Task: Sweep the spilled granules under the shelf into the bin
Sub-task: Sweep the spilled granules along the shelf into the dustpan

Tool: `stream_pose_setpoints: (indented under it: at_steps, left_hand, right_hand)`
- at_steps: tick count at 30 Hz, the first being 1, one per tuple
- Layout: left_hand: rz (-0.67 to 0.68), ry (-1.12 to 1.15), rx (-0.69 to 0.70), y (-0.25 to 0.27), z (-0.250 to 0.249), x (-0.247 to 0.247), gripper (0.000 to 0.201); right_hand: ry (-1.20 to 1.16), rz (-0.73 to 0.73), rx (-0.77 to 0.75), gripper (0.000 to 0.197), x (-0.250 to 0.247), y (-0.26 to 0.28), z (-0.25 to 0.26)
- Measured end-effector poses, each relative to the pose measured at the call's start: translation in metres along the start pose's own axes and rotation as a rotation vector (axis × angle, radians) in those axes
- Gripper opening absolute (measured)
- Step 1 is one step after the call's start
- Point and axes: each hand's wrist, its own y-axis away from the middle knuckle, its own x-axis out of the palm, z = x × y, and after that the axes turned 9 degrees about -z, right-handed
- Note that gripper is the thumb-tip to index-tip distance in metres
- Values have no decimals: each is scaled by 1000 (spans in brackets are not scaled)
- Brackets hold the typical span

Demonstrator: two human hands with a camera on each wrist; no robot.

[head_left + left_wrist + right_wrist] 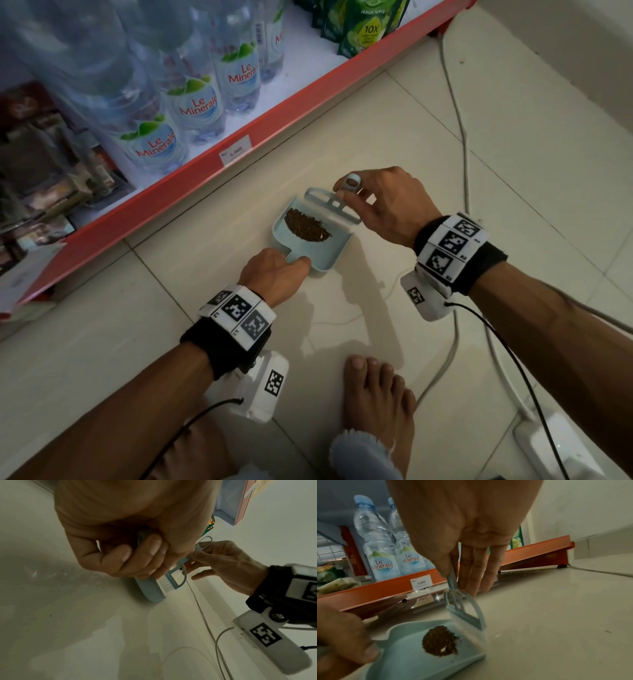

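Note:
A pale blue dustpan (310, 255) lies on the tiled floor in front of the red shelf (219, 174). A heap of brown granules (308, 226) sits inside it, also seen as the granule heap (439, 641) in the right wrist view. My left hand (274, 274) grips the dustpan's handle; curled fingers (120, 557) wrap it. My right hand (380, 202) pinches the thin handle of a small blue brush (334, 205), whose white bristles (164, 582) stand at the pan's open edge. The brush (464, 609) stays upright. No bin is in view.
Water bottles (191, 106) and green packets (363, 24) fill the shelf, with a price tag (235, 150) on its edge. White cables (459, 137) run along the floor on the right to a power strip (555, 442). My bare feet (376, 394) stand behind the pan.

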Motion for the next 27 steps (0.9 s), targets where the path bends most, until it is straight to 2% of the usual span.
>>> stream_pose_setpoints:
  at_steps: [3, 5, 7, 9, 13, 15, 17, 19, 24, 27]
  left_hand:
    - [-4, 9, 3, 0, 1, 0, 41]
    - [-7, 6, 1, 1, 1, 0, 41]
    - [-8, 2, 0, 1, 1, 0, 40]
    - [-11, -1, 4, 0, 2, 0, 40]
    - [-10, 9, 7, 0, 4, 1, 41]
    - [-13, 2, 7, 0, 3, 0, 41]
    - [-11, -9, 5, 0, 2, 0, 42]
    - [-4, -10, 3, 1, 3, -1, 42]
    - [-2, -6, 3, 1, 6, 0, 42]
    - [2, -19, -4, 0, 5, -1, 41]
  right_hand:
    - [172, -42, -18, 33, 0, -3, -2]
    - [236, 40, -57, 34, 2, -2, -1]
    - [133, 115, -69, 30, 2, 1, 1]
    - [3, 77, -35, 26, 1, 3, 3]
    - [146, -50, -18, 31, 1, -1, 1]
    - [197, 7, -38, 32, 3, -2, 0]
    - [93, 96, -57, 28, 2, 0, 2]
    - [-15, 88, -55, 25, -1, 1, 5]
    - [187, -49, -43, 33, 0, -11, 5]
    - [211, 79, -78, 35, 3, -13, 7]
